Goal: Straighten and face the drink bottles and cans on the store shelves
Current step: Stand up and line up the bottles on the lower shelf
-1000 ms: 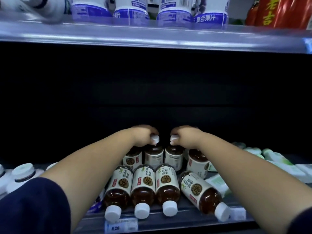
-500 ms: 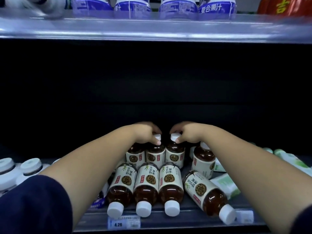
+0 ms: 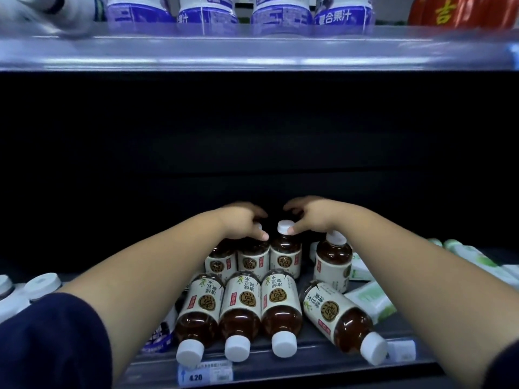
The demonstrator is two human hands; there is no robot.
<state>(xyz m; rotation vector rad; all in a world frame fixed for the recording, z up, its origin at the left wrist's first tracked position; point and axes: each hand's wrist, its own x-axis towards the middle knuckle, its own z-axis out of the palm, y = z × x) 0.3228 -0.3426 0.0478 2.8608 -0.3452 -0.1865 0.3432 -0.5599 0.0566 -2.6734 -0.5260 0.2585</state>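
Observation:
Brown tea bottles with cream labels and white caps fill the middle of the lower shelf (image 3: 309, 360). Several stand upright at the back. My left hand (image 3: 241, 223) is closed over the top of one upright bottle (image 3: 252, 256). My right hand (image 3: 311, 217) pinches the white cap of the neighbouring upright bottle (image 3: 285, 254). Another upright bottle (image 3: 332, 262) stands under my right wrist. Three bottles (image 3: 240, 313) lie side by side in front, caps toward me. A fourth lying bottle (image 3: 339, 315) points its cap to the front right.
White-capped bottles (image 3: 42, 286) stand at the left of the shelf. Pale green and white bottles (image 3: 370, 299) lie at the right. A price tag (image 3: 205, 374) reading 4.20 sits on the shelf's front rail. The upper shelf (image 3: 252, 54) carries blue-labelled bottles and a red one.
The two upright bottles under my hands have come a little toward me. The view has tilted slightly, so the shelf contents sit higher in the frame.

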